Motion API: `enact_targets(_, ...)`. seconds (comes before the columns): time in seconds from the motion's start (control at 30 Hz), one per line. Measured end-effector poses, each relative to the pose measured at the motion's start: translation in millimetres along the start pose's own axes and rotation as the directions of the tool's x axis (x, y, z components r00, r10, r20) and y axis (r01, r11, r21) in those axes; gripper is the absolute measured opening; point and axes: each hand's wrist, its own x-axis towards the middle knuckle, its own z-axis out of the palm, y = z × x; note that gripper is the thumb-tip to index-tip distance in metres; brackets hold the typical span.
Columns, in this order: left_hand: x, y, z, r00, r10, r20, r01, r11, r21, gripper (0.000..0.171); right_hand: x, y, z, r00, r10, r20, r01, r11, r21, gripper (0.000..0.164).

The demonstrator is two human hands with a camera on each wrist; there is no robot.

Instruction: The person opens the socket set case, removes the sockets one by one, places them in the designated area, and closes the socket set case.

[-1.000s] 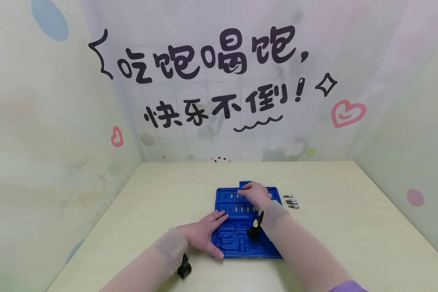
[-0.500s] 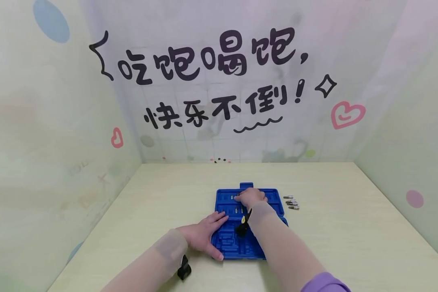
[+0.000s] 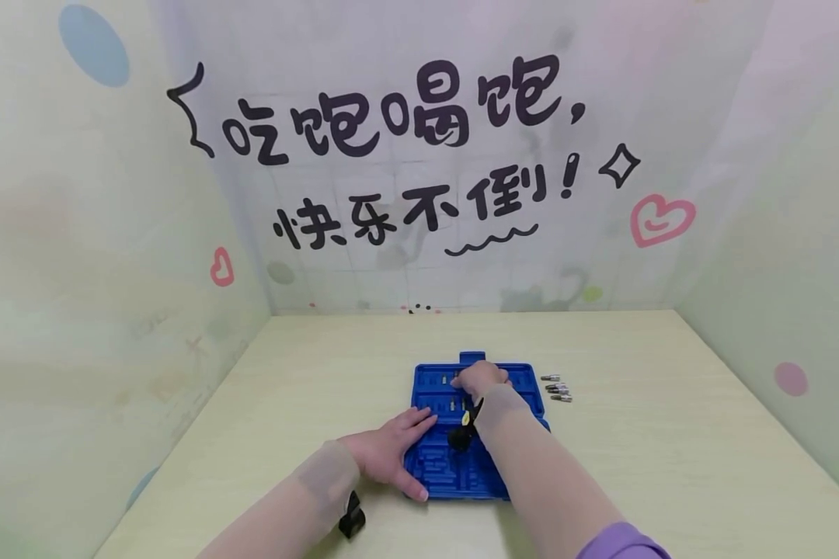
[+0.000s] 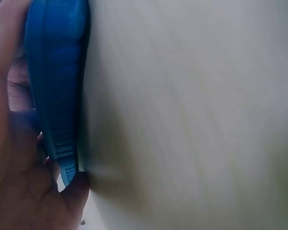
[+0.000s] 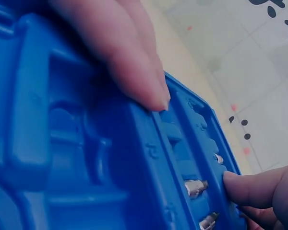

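Note:
A blue moulded case [image 3: 433, 466] lies opened out on the table. My left hand [image 3: 391, 446] rests on its left side, fingers spread over the edge and thumb by the front corner; the left wrist view shows thumb and fingers against the case wall [image 4: 57, 81]. Over the far row of slots is my right hand [image 3: 484, 379]. In the right wrist view, one fingertip [image 5: 233, 183] touches the case beside a small metal socket bit [image 5: 218, 158], while another digit reaches over the rim, apart from it. Several bits, including one silver socket bit [image 5: 196, 188], sit in the slots; the right hand hides others.
Several loose socket bits [image 3: 556, 387] lie on the pale wooden table [image 3: 671, 435], right of the case. A printed wall [image 3: 363, 279] stands behind the table, with side walls left and right. Black wrist cameras, one [image 3: 352, 519] at the left wrist, hang under both wrists.
My right hand has moved left along the far row and dropped closer to the slots, then barely shifted in the last half second. The left hand has stayed on the case.

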Motion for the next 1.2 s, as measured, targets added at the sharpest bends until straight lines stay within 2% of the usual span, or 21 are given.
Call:
enact_targets(0.27, -2.8, 2.3, -0.9, 1.0, -0.007, 0.002, 0.007, 1.0, -0.011, 0.112, -3, -1, -1, 0.999, 0.025, 0.024, -0.026, 0.999, 0.039, 0.063)
enact_targets(0.47, -3.5, 4.3, -0.7, 1.0, -0.008, -0.007, 0.008, 1.0, -0.009, 0.112, -7, -4, -4, 1.0, 0.012, 0.021, -0.011, 1.0, -0.027, 0.063)
enact_targets(0.73, -3.5, 3.3, 0.9, 1.0, -0.002, -0.021, 0.002, 1.0, -0.003, 0.113, -9, 0, 0, 0.999, 0.034, 0.008, -0.035, 0.993, 0.113, 0.063)
enact_targets(1.07, -3.2, 1.4, 1.7, 1.0, 0.0, -0.025, 0.0, 1.0, -0.001, 0.113, 2, 6, 4, 1.0, 0.013, 0.011, -0.014, 0.996, 0.092, 0.054)
enact_targets(1.2, -3.0, 1.7, 1.3, 1.0, 0.0, -0.023, 0.0, 1.0, 0.003, 0.113, 3, 6, 4, 1.0, -0.009, 0.027, 0.006, 0.993, 0.117, 0.04)
